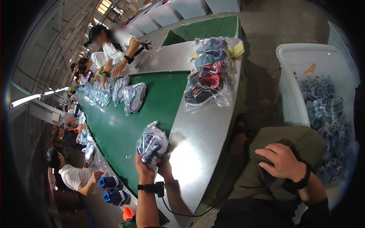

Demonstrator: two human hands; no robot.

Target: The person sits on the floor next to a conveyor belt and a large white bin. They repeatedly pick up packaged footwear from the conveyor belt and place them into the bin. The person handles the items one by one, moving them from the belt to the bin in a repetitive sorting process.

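Observation:
My left hand (145,169) grips a clear plastic bag of shoes (153,142), grey-white and dark blue, over the edge between the green conveyor belt and the metal table end. The wrapping hides much of the shoes. My right hand (280,161) holds nothing; it hovers over or rests on my knee, fingers loosely stretched, and I cannot tell whether it touches. Farther up the metal table lie bagged black-and-red shoes (207,85), with bagged blue-grey shoes (211,49) behind them. Two more bagged shoes (134,98) sit on the belt.
At right stands a white plastic bin (292,91) with many bagged shoes (327,110). A green bin (205,28) is behind the table end. Co-workers (114,49) line both sides of the belt (152,110). Blue shoes (114,197) and an orange object (128,213) lie at left.

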